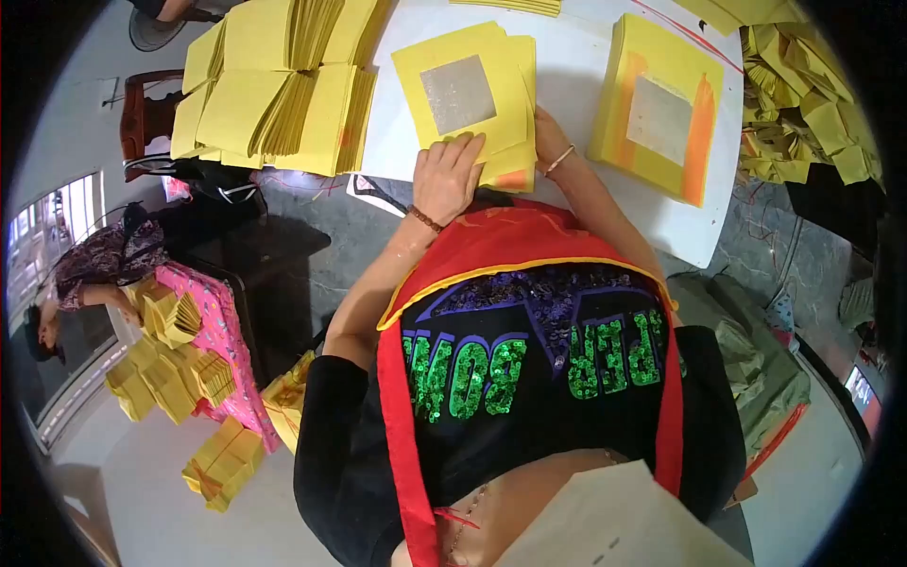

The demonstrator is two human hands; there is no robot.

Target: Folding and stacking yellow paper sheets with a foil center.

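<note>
A loose pile of yellow paper sheets (510, 94), the top one with a silvery square (458, 94), lies fanned askew on the white table before me. My left hand (447, 178) rests on its near left corner, fingers stretched out flat over the top sheet, thumb hidden. At the right edge of the pile, my right hand (556, 142) grips the sheets from the side; most of its fingers are hidden by the paper. An orange patch shows on a lower sheet at the near edge. To the right stands a thick stack of yellow paper (605, 123) with orange bands and a silvery square.
Bundles of folded yellow paper (274, 94) cover the left end of the white table (567, 57). Crumpled yellow paper (803, 104) is heaped at the right. At lower left, another person's hand (123, 307) is beside yellow bundles on a pink cloth (213, 312).
</note>
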